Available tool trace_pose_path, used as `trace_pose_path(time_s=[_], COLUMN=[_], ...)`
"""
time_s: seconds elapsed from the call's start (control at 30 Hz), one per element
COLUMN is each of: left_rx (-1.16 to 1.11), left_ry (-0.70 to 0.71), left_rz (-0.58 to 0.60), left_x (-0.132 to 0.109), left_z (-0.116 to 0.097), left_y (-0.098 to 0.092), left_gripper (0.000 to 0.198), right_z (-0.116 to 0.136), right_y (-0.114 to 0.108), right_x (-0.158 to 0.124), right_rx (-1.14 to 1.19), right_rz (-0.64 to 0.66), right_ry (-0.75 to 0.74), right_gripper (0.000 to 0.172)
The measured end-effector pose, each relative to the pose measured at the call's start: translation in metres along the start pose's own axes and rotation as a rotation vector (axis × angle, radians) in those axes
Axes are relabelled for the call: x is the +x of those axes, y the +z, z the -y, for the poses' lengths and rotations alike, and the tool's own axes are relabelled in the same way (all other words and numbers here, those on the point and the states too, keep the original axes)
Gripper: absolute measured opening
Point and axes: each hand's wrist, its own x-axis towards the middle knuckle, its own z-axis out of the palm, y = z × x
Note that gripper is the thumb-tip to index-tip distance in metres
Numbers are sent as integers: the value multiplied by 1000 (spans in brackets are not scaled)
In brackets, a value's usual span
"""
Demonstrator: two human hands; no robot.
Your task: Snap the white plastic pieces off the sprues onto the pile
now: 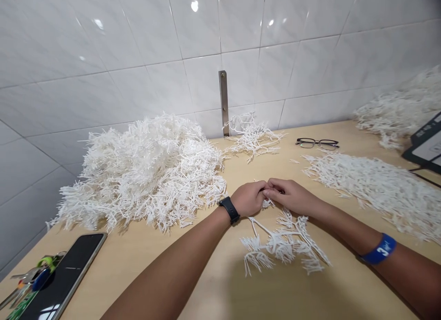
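Currently: left hand (248,198) and right hand (291,196) closed, pinching a white strand (267,202); large tangled heap (138,177) remaining, loose sprig (284,242) on bench (213,283).

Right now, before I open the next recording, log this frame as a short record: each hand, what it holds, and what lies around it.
left hand: fingertips closed on a small white branched sprig; black smartwatch on wrist
right hand: fingertips meet the left's on the same sprig; blue wristband on forearm
below hands: loose white sprigs
left: large heap of white sprigs
right: flatter heap of white sprigs
surface: light wood table
also: smartphone, keys, eyeglasses
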Motion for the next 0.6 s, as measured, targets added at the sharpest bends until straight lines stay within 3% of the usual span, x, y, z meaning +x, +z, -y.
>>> trace_pose_path(time_s=[0.3,0.6], left_rx=[-141,-91], left_ry=[-51,-60], left_rz=[-71,-57], left_x=[1,1], left_z=[1,0], left_y=[-2,-2], left_gripper=[21,20], right_z=[-9,-3], right_y=[-2,-7], right_x=[2,-1], right_rx=[-34,4], right_rz=[81,156], right_ry=[-30,-65], right_gripper=[42,43])
